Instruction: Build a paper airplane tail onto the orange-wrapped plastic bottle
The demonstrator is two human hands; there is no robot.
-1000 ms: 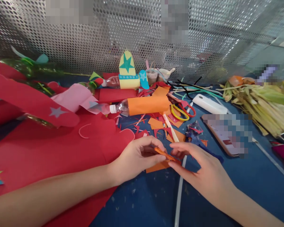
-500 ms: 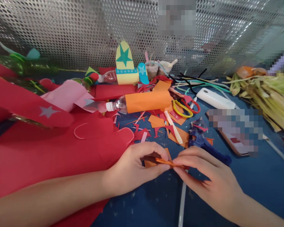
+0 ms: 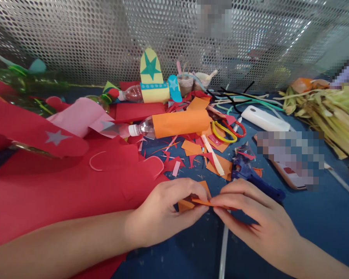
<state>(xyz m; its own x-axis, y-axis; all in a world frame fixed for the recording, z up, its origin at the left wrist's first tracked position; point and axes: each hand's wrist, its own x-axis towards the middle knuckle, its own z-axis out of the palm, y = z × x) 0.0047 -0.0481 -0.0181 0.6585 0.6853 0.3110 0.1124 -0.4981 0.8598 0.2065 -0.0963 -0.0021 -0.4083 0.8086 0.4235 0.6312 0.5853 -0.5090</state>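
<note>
A narrow, folded-looking strip of orange paper [image 3: 203, 202] is pinched between both hands low in the middle. My left hand [image 3: 168, 211] grips its left part between thumb and forefinger. From the other side, my right hand [image 3: 250, 213] holds it with thumb and fingertips, hiding part of the strip. Orange paper scraps [image 3: 186, 205] lie on the table just behind the left fingers. Beyond the right hand is a blue glue gun [image 3: 254, 180]. A plastic bottle wrapped in orange paper [image 3: 180, 124] lies on its side farther back.
Red paper [image 3: 61, 193] spreads across the left. Yellow-and-red-handled scissors [image 3: 225, 133] lie among scraps behind the hands. A phone [image 3: 291, 170], a white device [image 3: 264, 119] and dried husks [image 3: 322, 116] are at right. A perforated metal panel [image 3: 104, 38] stands behind, with a yellow-wrapped bottle [image 3: 154, 93] near it.
Both hands stay in nearly the same place, still pinching the orange strip. The strip is turned slightly, showing a thinner edge. The view has shifted a little.
</note>
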